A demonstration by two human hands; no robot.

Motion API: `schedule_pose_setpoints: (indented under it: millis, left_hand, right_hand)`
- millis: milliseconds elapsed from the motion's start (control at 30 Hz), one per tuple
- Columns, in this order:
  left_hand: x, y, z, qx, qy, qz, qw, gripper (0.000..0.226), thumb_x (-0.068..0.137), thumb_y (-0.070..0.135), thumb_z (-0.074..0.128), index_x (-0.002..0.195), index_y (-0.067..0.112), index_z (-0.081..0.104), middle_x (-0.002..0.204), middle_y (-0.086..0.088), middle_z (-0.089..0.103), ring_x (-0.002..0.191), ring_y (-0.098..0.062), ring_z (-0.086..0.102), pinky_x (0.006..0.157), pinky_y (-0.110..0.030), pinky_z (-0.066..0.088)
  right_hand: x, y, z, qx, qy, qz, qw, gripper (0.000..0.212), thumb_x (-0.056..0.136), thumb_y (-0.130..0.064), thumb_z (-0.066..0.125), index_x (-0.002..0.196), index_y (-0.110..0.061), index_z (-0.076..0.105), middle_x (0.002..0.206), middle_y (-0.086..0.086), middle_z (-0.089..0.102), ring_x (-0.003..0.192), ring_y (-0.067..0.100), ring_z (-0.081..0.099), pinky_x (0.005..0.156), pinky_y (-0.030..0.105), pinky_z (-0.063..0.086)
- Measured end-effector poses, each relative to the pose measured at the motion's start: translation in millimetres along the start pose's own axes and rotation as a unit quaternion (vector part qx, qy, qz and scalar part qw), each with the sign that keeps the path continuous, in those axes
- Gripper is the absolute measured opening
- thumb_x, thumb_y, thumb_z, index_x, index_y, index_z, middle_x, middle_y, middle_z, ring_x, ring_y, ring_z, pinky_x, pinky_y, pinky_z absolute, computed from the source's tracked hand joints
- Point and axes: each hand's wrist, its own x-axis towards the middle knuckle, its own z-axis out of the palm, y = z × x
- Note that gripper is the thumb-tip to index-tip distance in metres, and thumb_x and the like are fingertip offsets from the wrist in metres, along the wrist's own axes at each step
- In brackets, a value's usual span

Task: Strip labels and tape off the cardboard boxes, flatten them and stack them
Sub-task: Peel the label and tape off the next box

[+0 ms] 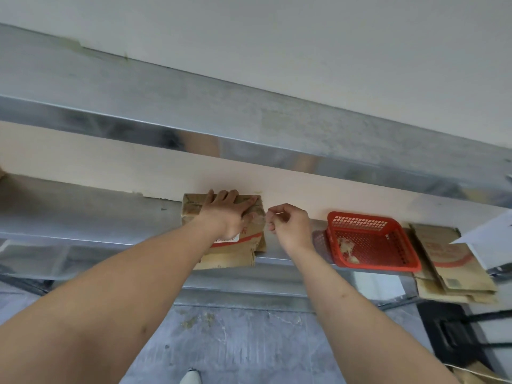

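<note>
A flattened brown cardboard box with a red band and a white barcode label lies on the steel table, its near edge hanging over the table's front. My left hand lies flat on the box with the fingers spread, pressing it down. My right hand hovers just right of the box's right edge, fingers curled with thumb and forefinger pinched on a thin strip of clear tape coming off the box.
A red plastic basket holding tape and label scraps stands to the right. Beyond it lies a stack of flattened cardboard boxes overhanging the table edge. A steel shelf runs along the wall above. Grey concrete floor lies below.
</note>
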Motion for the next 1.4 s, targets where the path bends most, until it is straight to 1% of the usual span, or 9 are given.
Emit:
schedule_pose_setpoints:
  millis: [100,200,333,533,733,833,933,1133,1400]
  left_hand:
    - [3.3,-2.9,-2.5,-0.002,-0.012,0.005,1.0,0.059,0.101,0.067,0.016,0.158,0.051,0.015,0.162,-0.003,0.025,0.149,-0.031,0.02,0.124,-0.057,0.008]
    - [1.6,-3.1,-1.7,-0.006,-0.009,0.008,1.0,0.06,0.101,0.068,0.016,0.158,0.051,0.016,0.161,-0.004,0.027,0.148,-0.032,0.021,0.124,-0.057,0.009]
    - [-0.2,-3.0,1.2,0.002,-0.001,0.015,1.0,0.06,0.101,0.068,0.019,0.159,0.049,0.016,0.159,-0.005,0.028,0.147,-0.032,0.023,0.123,-0.058,0.009]
    - [-5.6,3.1,5.1,0.012,-0.008,0.007,1.0,0.062,0.101,0.068,0.016,0.16,0.049,0.009,0.163,-0.006,0.021,0.149,-0.033,0.018,0.123,-0.058,0.005]
    - [-12.7,7.9,5.0,0.008,0.0,-0.004,1.0,0.062,0.101,0.07,0.015,0.159,0.05,0.007,0.165,-0.006,0.018,0.151,-0.033,0.014,0.124,-0.058,0.001]
    - [-14.9,10.6,8.7,0.009,0.01,-0.01,1.0,0.063,0.1,0.071,0.014,0.159,0.051,0.007,0.164,-0.006,0.02,0.15,-0.033,0.015,0.123,-0.058,0.002]
    - [-17.5,12.0,11.6,0.014,0.017,-0.009,1.0,0.062,0.1,0.07,0.014,0.159,0.052,0.007,0.163,-0.005,0.02,0.15,-0.032,0.015,0.123,-0.058,0.002]
    - [-19.5,12.4,11.1,0.022,0.016,-0.011,1.0,0.06,0.101,0.066,0.021,0.158,0.053,0.007,0.163,-0.004,0.019,0.15,-0.031,0.014,0.124,-0.058,0.002]
    - [-24.4,7.5,6.3,-0.005,-0.018,0.008,1.0,0.059,0.103,0.065,0.021,0.158,0.053,0.007,0.167,-0.002,0.013,0.153,-0.031,0.008,0.124,-0.057,-0.002]
  right_hand:
    - [4.5,0.1,5.9,-0.012,0.023,0.016,1.0,0.024,0.091,-0.019,0.068,0.074,-0.035,0.076,0.073,-0.005,0.075,0.074,0.02,0.071,0.081,0.048,0.061]
    - [1.8,-5.3,7.5,-0.051,0.028,0.012,0.998,0.011,0.083,-0.036,0.085,0.081,-0.027,0.078,0.076,-0.008,0.074,0.077,0.011,0.07,0.079,0.027,0.056]
    - [-3.2,-0.5,10.0,-0.052,0.042,0.016,0.998,0.025,0.073,-0.03,0.094,0.087,-0.017,0.078,0.077,-0.011,0.071,0.073,0.001,0.065,0.072,0.017,0.051]
    - [-13.8,12.4,14.2,-0.124,0.084,-0.02,0.989,0.018,0.087,-0.031,0.081,0.083,-0.014,0.082,0.105,0.0,0.061,0.091,0.02,0.063,0.08,0.028,0.046]
    - [-25.4,10.9,17.9,-0.145,0.063,-0.086,0.984,0.019,0.099,-0.019,0.066,0.09,-0.015,0.082,0.09,0.008,0.062,0.082,0.017,0.051,0.068,0.023,0.03]
    - [-30.9,11.0,20.2,-0.132,0.065,-0.111,0.983,0.025,0.099,-0.004,0.055,0.094,-0.015,0.077,0.078,0.006,0.069,0.074,0.021,0.063,0.066,0.032,0.045]
    - [-32.8,7.1,23.7,-0.09,0.044,-0.091,0.991,0.029,0.101,-0.005,0.053,0.118,-0.015,0.074,0.091,0.003,0.076,0.081,0.018,0.073,0.081,0.038,0.06]
    - [-30.5,8.9,17.5,-0.032,-0.001,-0.06,0.998,0.003,0.09,-0.022,0.078,0.092,-0.021,0.077,0.081,-0.013,0.072,0.073,-0.003,0.063,0.072,0.012,0.049]
    - [-29.0,13.3,21.6,-0.069,0.014,-0.044,0.997,0.022,0.095,-0.009,0.069,0.081,-0.026,0.069,0.08,-0.014,0.068,0.078,0.002,0.062,0.075,0.021,0.051]
